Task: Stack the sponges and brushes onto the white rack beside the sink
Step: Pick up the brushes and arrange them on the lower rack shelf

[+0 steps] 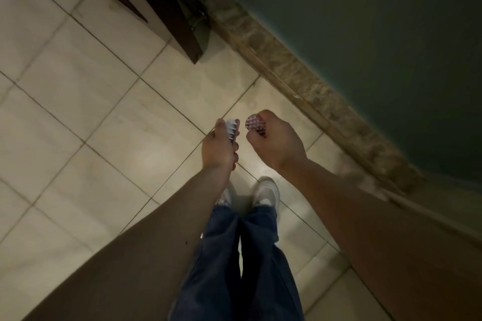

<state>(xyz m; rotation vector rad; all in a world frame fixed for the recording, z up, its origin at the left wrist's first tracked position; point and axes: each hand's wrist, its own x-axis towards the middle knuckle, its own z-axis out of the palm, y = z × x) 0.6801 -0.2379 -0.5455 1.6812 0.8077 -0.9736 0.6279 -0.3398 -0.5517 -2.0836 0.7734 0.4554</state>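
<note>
Grips both loaded: left grip (218, 147) wraps a white-bristled brush (233, 128), right grip (276, 141) wraps a maroon studded brush (254, 124). The brushes sit just apart from each other, held out over the tiled floor (104, 112) ahead of our shoes (266, 190), with the skirting (287, 60) to the right. No sink, rack or sponges in view. We read this as the carry step, with neither brush placed yet. Next move calls for getting the rack in sight, then setting down one brush at a time, since neither grip is free.

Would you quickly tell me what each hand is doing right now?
Left hand: grips a white-bristled brush.
Right hand: grips a dark red brush.
</note>
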